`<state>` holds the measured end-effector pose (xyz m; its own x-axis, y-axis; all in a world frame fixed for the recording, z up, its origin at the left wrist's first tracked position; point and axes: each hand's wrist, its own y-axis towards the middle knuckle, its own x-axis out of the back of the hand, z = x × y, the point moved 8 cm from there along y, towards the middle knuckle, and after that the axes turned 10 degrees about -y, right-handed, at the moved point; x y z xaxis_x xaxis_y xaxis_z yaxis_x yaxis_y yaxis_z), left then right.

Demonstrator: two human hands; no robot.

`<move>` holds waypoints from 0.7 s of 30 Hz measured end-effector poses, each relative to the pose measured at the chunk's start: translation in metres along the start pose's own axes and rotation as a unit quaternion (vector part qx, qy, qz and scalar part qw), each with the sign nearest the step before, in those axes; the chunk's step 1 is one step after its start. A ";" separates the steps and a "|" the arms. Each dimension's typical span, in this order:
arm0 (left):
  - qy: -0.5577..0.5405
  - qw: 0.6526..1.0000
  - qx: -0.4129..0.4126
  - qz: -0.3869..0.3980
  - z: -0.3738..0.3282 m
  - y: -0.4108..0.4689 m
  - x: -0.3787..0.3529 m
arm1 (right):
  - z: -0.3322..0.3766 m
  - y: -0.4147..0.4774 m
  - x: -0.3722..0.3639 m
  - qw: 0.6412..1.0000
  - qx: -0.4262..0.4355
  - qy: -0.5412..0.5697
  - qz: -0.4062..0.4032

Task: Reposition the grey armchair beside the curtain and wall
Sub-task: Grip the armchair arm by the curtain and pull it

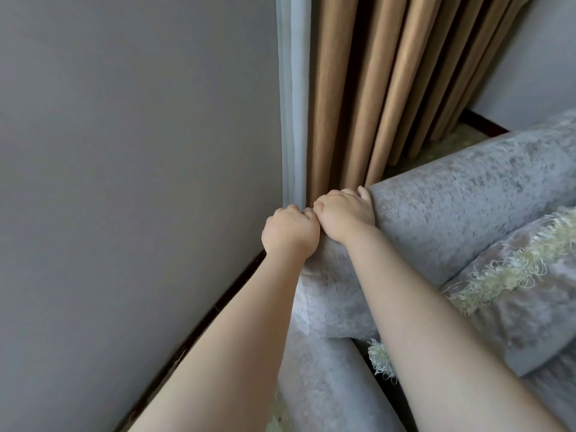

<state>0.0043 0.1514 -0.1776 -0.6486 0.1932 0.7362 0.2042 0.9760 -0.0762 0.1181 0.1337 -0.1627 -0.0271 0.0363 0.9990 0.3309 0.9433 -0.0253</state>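
The grey velvet armchair point(452, 207) fills the lower right, its rounded back running from the centre toward the right edge. Both of my hands grip the back's left corner, side by side and touching. My left hand point(290, 232) is curled over the corner nearest the grey wall point(131, 182). My right hand point(344, 213) clasps the top of the back, fingers wrapped over the far side and hidden. The tan pleated curtain point(374, 88) hangs just behind the corner, with a pale sheer strip point(293, 104) at its left.
A grey cushion with cream fringe point(511, 285) lies on the seat at right. A dark skirting board point(199, 325) runs along the wall's foot, leaving only a narrow gap to the chair. Pale carpet point(436, 151) shows behind the chair back.
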 end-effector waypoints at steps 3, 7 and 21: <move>0.003 1.000 -0.018 -0.010 0.000 -0.001 0.000 | -0.001 -0.002 0.001 1.000 0.000 0.003 -0.004; 0.003 0.999 -0.037 -0.036 0.001 -0.005 0.003 | 0.001 -0.005 0.002 1.000 -0.002 0.009 -0.014; 0.002 0.995 -0.008 -0.096 0.011 -0.046 0.019 | 0.014 -0.037 0.005 0.999 0.044 0.013 -0.003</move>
<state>-0.0257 0.1116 -0.1674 -0.6736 0.0034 0.7391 0.0883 0.9932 0.0759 0.0923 0.1040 -0.1576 -0.0048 0.0230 0.9997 0.2467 0.9689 -0.0211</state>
